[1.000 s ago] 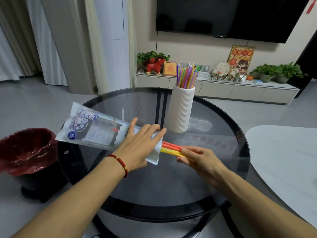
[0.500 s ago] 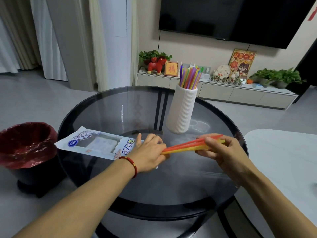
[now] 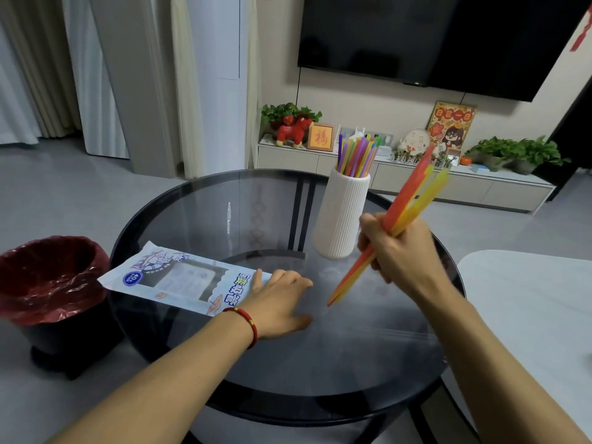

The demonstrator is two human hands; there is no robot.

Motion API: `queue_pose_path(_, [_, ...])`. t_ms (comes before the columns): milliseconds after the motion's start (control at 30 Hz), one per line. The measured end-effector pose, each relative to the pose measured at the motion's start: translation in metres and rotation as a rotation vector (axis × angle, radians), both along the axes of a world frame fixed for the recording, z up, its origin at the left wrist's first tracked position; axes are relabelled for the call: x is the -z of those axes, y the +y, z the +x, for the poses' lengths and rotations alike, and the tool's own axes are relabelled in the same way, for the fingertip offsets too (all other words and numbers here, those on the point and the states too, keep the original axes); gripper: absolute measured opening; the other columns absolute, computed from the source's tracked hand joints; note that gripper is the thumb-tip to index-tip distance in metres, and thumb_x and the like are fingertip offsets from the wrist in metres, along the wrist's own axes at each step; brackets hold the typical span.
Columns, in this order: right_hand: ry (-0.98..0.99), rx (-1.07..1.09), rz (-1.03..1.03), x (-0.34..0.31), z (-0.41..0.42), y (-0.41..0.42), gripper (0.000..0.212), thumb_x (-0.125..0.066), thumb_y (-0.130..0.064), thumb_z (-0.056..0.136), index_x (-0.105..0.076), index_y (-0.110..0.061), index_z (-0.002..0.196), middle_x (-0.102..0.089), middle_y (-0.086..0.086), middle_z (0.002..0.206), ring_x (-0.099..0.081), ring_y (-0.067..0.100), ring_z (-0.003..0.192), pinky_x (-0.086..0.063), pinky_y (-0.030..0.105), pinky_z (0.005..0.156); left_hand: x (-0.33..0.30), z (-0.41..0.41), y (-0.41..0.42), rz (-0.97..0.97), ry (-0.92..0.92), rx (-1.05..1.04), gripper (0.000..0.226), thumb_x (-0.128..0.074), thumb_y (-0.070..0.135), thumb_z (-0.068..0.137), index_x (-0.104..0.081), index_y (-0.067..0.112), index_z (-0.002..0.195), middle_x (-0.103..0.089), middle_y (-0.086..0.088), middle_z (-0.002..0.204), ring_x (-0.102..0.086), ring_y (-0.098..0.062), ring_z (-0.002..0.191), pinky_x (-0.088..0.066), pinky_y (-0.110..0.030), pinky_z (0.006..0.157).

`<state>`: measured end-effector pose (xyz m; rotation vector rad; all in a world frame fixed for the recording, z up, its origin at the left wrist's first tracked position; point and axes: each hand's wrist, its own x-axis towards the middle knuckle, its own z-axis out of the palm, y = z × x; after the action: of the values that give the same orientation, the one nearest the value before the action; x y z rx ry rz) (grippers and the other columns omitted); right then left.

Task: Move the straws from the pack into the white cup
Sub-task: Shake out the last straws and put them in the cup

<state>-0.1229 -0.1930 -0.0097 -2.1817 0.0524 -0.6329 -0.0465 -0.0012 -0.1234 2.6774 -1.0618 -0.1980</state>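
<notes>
A ribbed white cup [image 3: 341,216] stands on the round glass table [image 3: 352,363], with several coloured straws [image 3: 356,155] upright in it. My right hand [image 3: 402,248] is closed around a small bunch of orange and yellow straws [image 3: 407,203], tilted up to the right, just right of the cup. The flat white straw pack [image 3: 179,278] lies on the table's left side. My left hand [image 3: 278,299] rests palm down on the pack's right end, fingers spread.
A black bin with a red liner [image 3: 48,277] stands on the floor left of the table. A white table [image 3: 531,302] sits close on the right. A low cabinet [image 3: 400,181] with plants and ornaments runs along the back wall.
My right hand pulled the orange and yellow straws fully out of the pack and lifted them, swinging them from near level to steeply tilted beside the cup. The pack now lies flat.
</notes>
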Motion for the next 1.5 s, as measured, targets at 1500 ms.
queue_pose_path(1500, [0.003, 0.402, -0.252, -0.076, 0.139, -0.017, 0.037, -0.056, -0.032, 0.089, -0.068, -0.002, 0.073, -0.07, 0.016, 0.071, -0.071, 0.037, 0.066, -0.063, 0.046, 0.063, -0.007, -0.009, -0.011, -0.146, -0.119, -0.251, 0.052, -0.047, 0.041, 0.097, -0.033, 0.026, 0.145, -0.028, -0.007, 0.151, -0.024, -0.028, 0.142, -0.012, -0.064, 0.116])
